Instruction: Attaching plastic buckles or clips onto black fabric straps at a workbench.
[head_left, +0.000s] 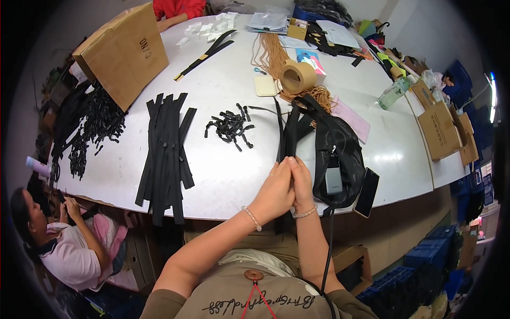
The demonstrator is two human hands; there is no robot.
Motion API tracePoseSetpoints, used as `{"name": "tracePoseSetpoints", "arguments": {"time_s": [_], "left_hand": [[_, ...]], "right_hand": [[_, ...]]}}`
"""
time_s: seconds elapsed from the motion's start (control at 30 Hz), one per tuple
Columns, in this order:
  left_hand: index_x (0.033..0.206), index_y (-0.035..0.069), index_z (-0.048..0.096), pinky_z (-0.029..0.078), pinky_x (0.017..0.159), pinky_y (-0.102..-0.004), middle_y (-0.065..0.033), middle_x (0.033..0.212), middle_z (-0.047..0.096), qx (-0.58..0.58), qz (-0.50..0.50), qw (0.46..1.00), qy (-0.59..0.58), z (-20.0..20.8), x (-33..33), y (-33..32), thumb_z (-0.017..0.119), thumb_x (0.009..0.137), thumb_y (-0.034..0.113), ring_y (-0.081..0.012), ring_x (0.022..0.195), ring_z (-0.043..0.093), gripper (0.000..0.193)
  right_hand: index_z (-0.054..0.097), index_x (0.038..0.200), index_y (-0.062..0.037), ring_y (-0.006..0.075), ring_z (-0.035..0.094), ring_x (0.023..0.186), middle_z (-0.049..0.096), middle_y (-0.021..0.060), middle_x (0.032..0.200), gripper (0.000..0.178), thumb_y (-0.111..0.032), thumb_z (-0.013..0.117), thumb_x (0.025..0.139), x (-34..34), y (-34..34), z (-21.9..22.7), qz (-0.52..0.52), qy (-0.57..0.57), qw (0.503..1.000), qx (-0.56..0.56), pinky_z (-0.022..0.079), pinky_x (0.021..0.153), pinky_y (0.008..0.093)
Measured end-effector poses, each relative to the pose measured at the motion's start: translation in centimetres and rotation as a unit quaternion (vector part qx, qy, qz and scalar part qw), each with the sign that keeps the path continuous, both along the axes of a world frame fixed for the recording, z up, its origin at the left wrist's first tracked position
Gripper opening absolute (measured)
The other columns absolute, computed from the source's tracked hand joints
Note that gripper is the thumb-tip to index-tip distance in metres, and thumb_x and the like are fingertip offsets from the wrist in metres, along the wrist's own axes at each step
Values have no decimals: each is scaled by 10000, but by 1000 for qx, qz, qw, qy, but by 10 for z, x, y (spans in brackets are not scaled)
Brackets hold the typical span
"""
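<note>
Pinching one black zipper strip (pixel 280 139) at worktop (pixel 223 175) front edge: left hand (pixel 275 192) and right hand (pixel 302 183) pressed together, grip closed tight on its near end. Risk: strip slipping or snagging the black mesh bag (pixel 340 143) alongside.

Both forearms rise from the lower edge and converge, the left hand (pixel 275 191) and right hand (pixel 301 183) pressed together side by side with fingers curled closed, each wrist wearing a thin bracelet.
</note>
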State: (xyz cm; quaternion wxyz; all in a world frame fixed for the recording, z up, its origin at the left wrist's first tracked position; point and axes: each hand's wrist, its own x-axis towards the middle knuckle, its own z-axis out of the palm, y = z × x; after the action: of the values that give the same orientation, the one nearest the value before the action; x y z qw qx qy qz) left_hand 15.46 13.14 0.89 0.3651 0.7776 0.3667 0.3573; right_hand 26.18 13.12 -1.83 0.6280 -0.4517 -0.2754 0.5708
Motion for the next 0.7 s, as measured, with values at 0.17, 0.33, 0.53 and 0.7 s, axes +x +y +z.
{"name": "tracePoseSetpoints", "arguments": {"time_s": [0.17, 0.33, 0.53, 0.7], "left_hand": [[1210, -89, 424, 225, 1077, -491, -280, 1226, 446, 108, -2, 990, 92, -17, 14, 7, 520, 773, 48, -460, 1186, 374, 468], [1256, -72, 413, 258, 1042, -510, -246, 1310, 410, 76, -2, 990, 117, -14, 7, 11, 489, 776, 30, -472, 1259, 299, 496], [1259, 2, 455, 265, 1072, -438, -206, 1341, 405, 51, -6, 996, 75, -22, -8, 9, 454, 784, -61, -433, 1283, 296, 480], [1285, 8, 432, 323, 1043, -351, -192, 1324, 431, -64, 74, 992, -79, -29, -31, 17, 411, 779, -97, -316, 1264, 387, 517]], "right_hand": [[529, 840, -49, 66, 507, 665, 557, 10, 771, 170, -205, 532, 908, 21, 22, -19, 27, 29, 999, -34, 420, 589, 230], [528, 1034, 57, 187, 578, 773, 597, 124, 847, 264, -159, 527, 882, 20, 33, -33, -109, -293, 950, 10, 474, 689, 309], [451, 1213, 68, 295, 609, 925, 581, 207, 1044, 408, -69, 551, 842, 34, 29, -39, -118, -473, 872, 38, 487, 825, 354], [476, 1202, 50, 160, 612, 837, 600, 162, 1015, 412, 47, 571, 801, 29, 25, -24, -103, -403, 909, -12, 495, 728, 252]]}}
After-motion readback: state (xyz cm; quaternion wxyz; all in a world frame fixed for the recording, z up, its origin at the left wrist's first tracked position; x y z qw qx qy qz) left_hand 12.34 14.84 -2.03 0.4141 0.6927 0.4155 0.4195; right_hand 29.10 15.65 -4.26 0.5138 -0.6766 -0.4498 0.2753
